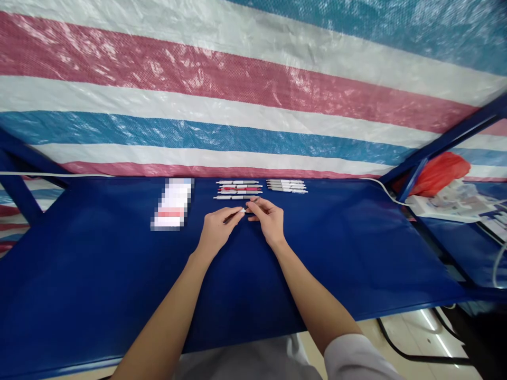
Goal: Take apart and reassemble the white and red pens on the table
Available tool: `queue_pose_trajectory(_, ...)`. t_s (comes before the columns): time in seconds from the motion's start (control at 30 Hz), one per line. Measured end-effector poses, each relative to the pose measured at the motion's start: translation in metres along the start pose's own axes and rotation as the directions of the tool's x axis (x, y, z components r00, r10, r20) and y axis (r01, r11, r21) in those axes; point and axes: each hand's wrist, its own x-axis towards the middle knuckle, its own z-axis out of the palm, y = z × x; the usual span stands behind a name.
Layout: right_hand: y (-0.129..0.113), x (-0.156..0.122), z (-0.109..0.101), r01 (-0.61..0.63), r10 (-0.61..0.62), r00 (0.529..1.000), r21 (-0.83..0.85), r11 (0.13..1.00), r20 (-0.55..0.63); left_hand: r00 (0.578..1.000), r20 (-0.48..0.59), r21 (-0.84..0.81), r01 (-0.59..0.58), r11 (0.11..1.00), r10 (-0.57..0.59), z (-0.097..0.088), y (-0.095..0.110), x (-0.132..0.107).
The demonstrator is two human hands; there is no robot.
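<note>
Over the middle of the blue table, my left hand [218, 226] and my right hand [268, 217] meet fingertip to fingertip. A small white piece [243, 210] shows in the pinch of my left thumb and forefinger; most of it is covered. The fingers of my right hand are pinched together just beside it, around something too small and hidden to make out. Right behind my hands lies a row of several pens [239, 188], white and dark with one red. To its right, a second group of several white pens [287, 186] lies side by side.
A pixelated white sheet-like item [172, 205] lies on the blue table [119, 285] at left. A striped plastic sheet [237, 105] hangs behind. At right, past the blue frame bar [447, 140], are a red plastic bag [441, 173] and assorted white items.
</note>
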Motion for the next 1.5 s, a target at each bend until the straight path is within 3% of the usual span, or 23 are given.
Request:
queue_pose_trajectory(0.33,0.0,0.003,-0.003,0.053,-0.052,0.999,0.122,0.991,-0.011,0.997,0.046,0.095,-0.059,0.994,0.055,-0.003,0.002,-0.004)
queue_pose_trajectory(0.67,-0.006,0.007,-0.019,0.087,-0.057,0.992,0.285,0.955,-0.11,0.993,0.094,0.02,0.065,0.998,-0.066,-0.007,0.006,-0.004)
queue_pose_trajectory(0.77,-0.008,0.003,-0.025,0.074,-0.059,0.996,0.239,0.968,-0.07,0.992,0.077,-0.087,0.108,0.99,-0.101,-0.007,0.002,-0.004)
queue_pose_trajectory(0.93,-0.011,-0.006,-0.026,-0.015,0.001,0.993,0.121,0.993,0.115,0.983,0.029,-0.272,0.182,0.945,-0.181,-0.008,0.002,-0.002)
queue_pose_trajectory(1.0,-0.01,-0.007,-0.024,-0.008,-0.005,0.992,0.102,0.995,0.128,0.979,0.006,-0.339,0.195,0.92,-0.205,-0.008,0.003,0.0)
queue_pose_trajectory(1.3,-0.003,0.007,-0.017,0.088,-0.056,0.985,0.198,0.976,-0.161,0.967,-0.119,-0.447,0.149,0.882,-0.224,-0.004,0.0,0.003)
queue_pose_trajectory(1.5,-0.002,0.007,-0.013,0.087,-0.056,0.985,0.188,0.978,-0.165,0.964,-0.135,-0.437,0.148,0.887,-0.227,0.0,0.0,0.004)
